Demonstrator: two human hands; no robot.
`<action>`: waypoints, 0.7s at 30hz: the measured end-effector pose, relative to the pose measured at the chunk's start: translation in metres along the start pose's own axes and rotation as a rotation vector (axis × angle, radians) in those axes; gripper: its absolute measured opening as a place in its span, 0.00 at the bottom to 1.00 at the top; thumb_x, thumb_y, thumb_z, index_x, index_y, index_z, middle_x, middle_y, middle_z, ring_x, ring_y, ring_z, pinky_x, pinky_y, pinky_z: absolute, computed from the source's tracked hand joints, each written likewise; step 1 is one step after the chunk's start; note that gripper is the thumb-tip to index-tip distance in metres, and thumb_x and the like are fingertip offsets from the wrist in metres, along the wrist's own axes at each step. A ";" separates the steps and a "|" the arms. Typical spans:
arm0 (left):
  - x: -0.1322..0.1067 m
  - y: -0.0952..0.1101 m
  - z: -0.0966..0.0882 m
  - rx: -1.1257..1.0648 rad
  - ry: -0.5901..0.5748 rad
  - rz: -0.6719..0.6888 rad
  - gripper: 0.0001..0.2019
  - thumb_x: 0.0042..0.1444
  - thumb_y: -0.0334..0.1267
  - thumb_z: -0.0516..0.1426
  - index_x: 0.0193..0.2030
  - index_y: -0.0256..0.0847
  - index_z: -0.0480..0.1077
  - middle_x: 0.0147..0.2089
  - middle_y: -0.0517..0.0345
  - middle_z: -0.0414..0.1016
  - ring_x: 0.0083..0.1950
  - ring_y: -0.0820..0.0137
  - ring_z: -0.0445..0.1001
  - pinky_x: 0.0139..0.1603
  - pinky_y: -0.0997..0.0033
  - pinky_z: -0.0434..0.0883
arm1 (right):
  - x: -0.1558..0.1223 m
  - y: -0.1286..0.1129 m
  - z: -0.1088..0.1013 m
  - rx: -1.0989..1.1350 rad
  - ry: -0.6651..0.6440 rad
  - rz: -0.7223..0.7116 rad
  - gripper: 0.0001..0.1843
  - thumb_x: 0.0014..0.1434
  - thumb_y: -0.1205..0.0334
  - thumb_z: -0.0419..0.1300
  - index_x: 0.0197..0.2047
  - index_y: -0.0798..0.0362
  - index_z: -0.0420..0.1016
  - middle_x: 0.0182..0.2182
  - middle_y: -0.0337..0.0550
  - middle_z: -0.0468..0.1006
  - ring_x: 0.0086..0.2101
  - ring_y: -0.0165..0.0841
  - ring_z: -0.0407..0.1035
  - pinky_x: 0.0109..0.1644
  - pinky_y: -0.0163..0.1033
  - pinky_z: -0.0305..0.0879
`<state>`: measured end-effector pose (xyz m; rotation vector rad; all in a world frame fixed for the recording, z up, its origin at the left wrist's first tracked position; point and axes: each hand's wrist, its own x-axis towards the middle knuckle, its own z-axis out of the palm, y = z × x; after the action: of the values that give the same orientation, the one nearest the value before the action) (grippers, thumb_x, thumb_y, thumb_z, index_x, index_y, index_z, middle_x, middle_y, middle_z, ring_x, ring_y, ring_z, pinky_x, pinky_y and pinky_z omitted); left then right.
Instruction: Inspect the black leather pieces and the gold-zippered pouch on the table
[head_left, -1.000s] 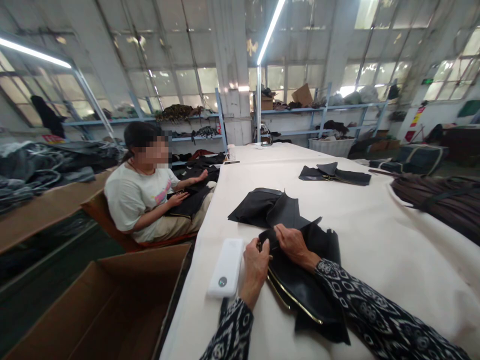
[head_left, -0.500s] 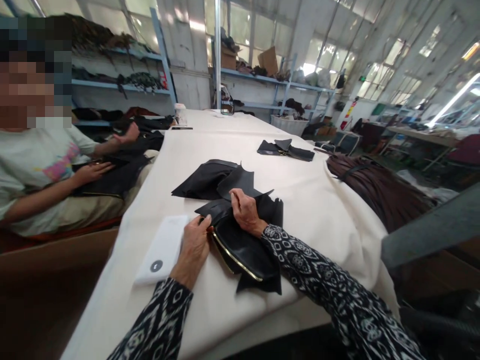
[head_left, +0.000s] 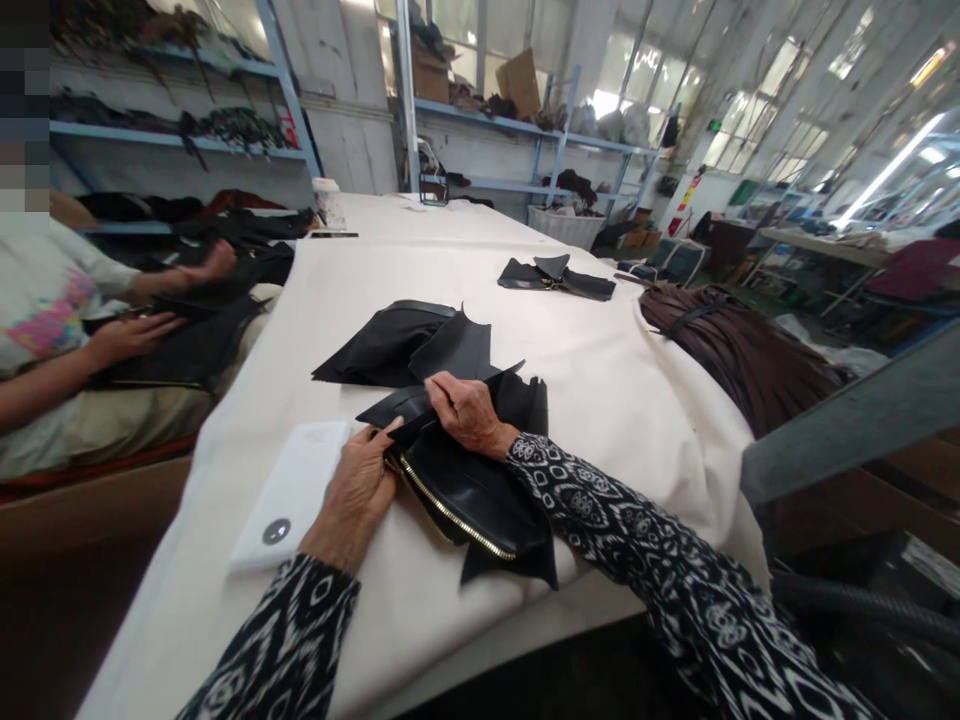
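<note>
A black leather piece with a gold zipper (head_left: 465, 500) lies on the white-covered table (head_left: 615, 400) just in front of me. My left hand (head_left: 356, 490) is closed in a pinch on the zipper's near end. My right hand (head_left: 465, 410) grips a black flap of the same piece, fingers curled over its edge. A second heap of black leather pieces (head_left: 409, 345) lies just beyond my hands.
A white power bank (head_left: 289, 495) lies left of my left hand. More black pieces (head_left: 555, 277) lie farther back. Brown straps (head_left: 735, 350) hang over the table's right edge. A seated person (head_left: 82, 340) at the left handles black material. Shelves line the back wall.
My head has turned to the right and down, so the table shifted left in view. Both hands stay on the black zippered piece with little change in grip.
</note>
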<state>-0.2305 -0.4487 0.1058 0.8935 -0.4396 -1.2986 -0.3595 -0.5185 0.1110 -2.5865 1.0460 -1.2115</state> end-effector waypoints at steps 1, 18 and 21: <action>0.000 0.000 0.000 -0.002 0.008 -0.003 0.21 0.35 0.24 0.64 0.40 0.35 0.73 0.30 0.55 0.76 0.42 0.62 0.75 0.44 0.67 0.74 | 0.001 0.001 0.000 0.016 -0.009 0.014 0.15 0.67 0.59 0.45 0.38 0.57 0.70 0.28 0.42 0.73 0.28 0.28 0.66 0.36 0.34 0.58; -0.007 -0.007 0.000 0.399 -0.102 0.068 0.26 0.43 0.47 0.65 0.49 0.37 0.71 0.34 0.57 0.75 0.30 0.71 0.72 0.29 0.74 0.68 | 0.015 0.006 -0.031 0.215 -0.241 0.026 0.05 0.51 0.68 0.55 0.34 0.57 0.69 0.28 0.36 0.69 0.29 0.26 0.62 0.35 0.33 0.56; -0.016 -0.001 0.009 0.333 -0.231 -0.015 0.28 0.48 0.53 0.61 0.51 0.36 0.69 0.37 0.54 0.75 0.32 0.71 0.73 0.33 0.73 0.70 | 0.021 0.015 -0.040 0.260 -0.022 0.103 0.05 0.53 0.65 0.53 0.28 0.56 0.65 0.23 0.34 0.64 0.26 0.25 0.57 0.33 0.32 0.53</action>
<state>-0.2415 -0.4364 0.1132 1.0266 -0.8501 -1.3714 -0.3871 -0.5359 0.1466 -2.3162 0.9348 -1.2024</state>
